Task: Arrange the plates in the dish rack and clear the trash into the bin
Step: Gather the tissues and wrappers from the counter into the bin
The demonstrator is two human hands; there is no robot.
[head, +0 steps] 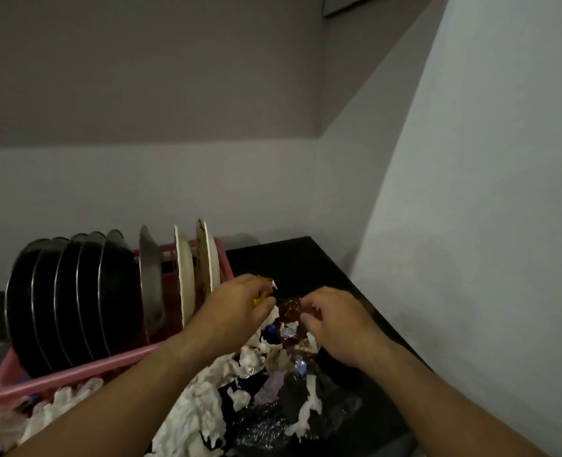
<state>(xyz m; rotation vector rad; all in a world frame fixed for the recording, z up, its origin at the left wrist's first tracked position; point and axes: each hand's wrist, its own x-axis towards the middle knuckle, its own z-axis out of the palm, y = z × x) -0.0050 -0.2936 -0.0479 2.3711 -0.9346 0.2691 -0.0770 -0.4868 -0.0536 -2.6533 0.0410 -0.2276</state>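
The trash [207, 400] lies in a loose heap on the near part of the black counter [293, 262], just right of the dish rack: crumpled white tissue, bits of silver foil, blue and purple wrappers and dark plastic. Any print on these wrappers is too blurred to read.

At the far end of the heap both hands work close together without touching. The left hand [237, 305] is curled tight, its fingers and thumb pinching a small yellow wrapper [260, 300] whose silver end sticks out past the knuckles. The right hand [332, 324] is palm down with its fingers bent narrow, thumb and forefinger closing on the edge of a crinkled brown wrapper [289, 308] that lies on top of the pile.

The plates stand on edge in the pink dish rack [75, 371] to the left. A row of steel plates [68, 305] is packed close at its left end, one more steel plate [149, 275] stands apart in the middle, and white plates [185, 278] fill the right end, just behind the left hand. The rearmost white plate shows brown smears on its face.

Grey walls [470, 225] meet in a corner behind the counter.
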